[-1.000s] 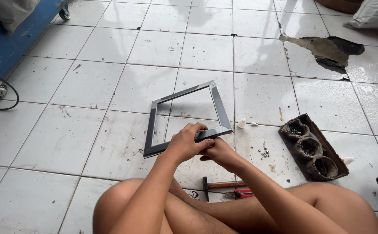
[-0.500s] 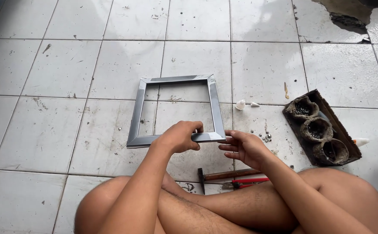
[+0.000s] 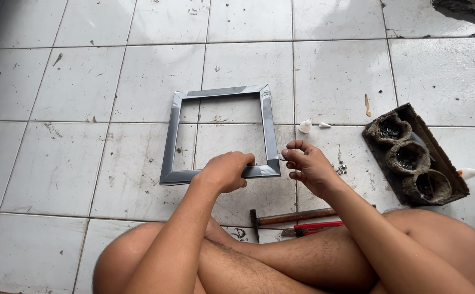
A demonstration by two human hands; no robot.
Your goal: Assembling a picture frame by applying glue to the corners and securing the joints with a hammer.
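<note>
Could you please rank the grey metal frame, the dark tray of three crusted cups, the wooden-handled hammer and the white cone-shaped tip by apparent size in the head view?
1. Square grey metal frame
2. Dark rectangular tray of three crusted cups
3. Wooden-handled hammer, partly hidden by the leg, so unsure
4. Small white cone-shaped tip

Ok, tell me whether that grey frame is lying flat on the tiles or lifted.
Lying flat, it seems. The grey frame rests on the tiled floor, all four sides level; the left hand presses its near edge.

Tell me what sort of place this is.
Probably a home work spot on the floor: stained white floor tiles, a wooden-handled hammer beside the legs, and a square grey metal frame lying flat.
</note>
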